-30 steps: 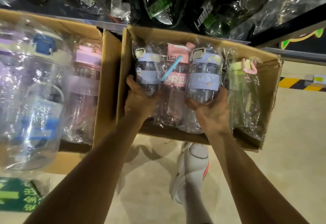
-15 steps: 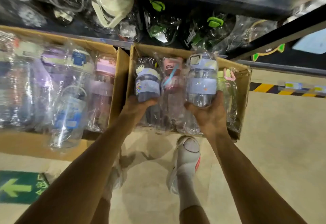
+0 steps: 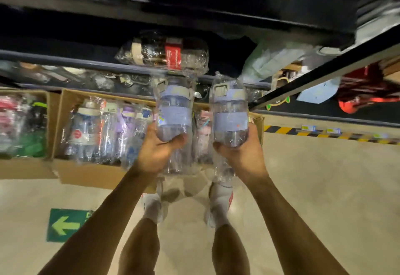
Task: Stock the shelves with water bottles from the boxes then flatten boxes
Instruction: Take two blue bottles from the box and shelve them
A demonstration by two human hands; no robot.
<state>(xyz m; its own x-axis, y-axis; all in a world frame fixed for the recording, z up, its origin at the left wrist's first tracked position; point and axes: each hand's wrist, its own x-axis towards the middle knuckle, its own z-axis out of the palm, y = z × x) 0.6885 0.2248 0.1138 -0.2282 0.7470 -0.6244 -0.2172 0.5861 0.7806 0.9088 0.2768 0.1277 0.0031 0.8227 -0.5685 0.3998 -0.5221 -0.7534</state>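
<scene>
Supervisor: What's being carried right now?

Operator: I see two bottles, one per hand. The left hand (image 3: 160,151) is curled under the base of the left bottle (image 3: 174,110), thumb across the front. The right hand (image 3: 242,155) cups the right bottle (image 3: 229,112) the same way. Both bottles stand upright, caps up, inside clear wrap.

Supervisor: Why grip so low?

Operator: My guess is that a hold at the base leaves the cap end free to pass under the upper board (image 3: 216,17). It also lets each bottle be set down standing with no regrip. The wrap looks slippery, so a palm underneath seems safer to me than a squeeze on the sides.

Supervisor: Where are they relative to the shelf?

Operator: They're held above the box (image 3: 257,121), in front of the shelf (image 3: 54,59) edge and not yet on it. A red-label bottle (image 3: 164,53) lies on its side there, right behind the left bottle. The dark gap just right of it looks the likeliest spot, though I can't tell how deep it goes.

Supervisor: How far along are we?

Operator: Early, I'd say. The next box (image 3: 93,175) is packed with wrapped bottles, and I see none flattened.
</scene>
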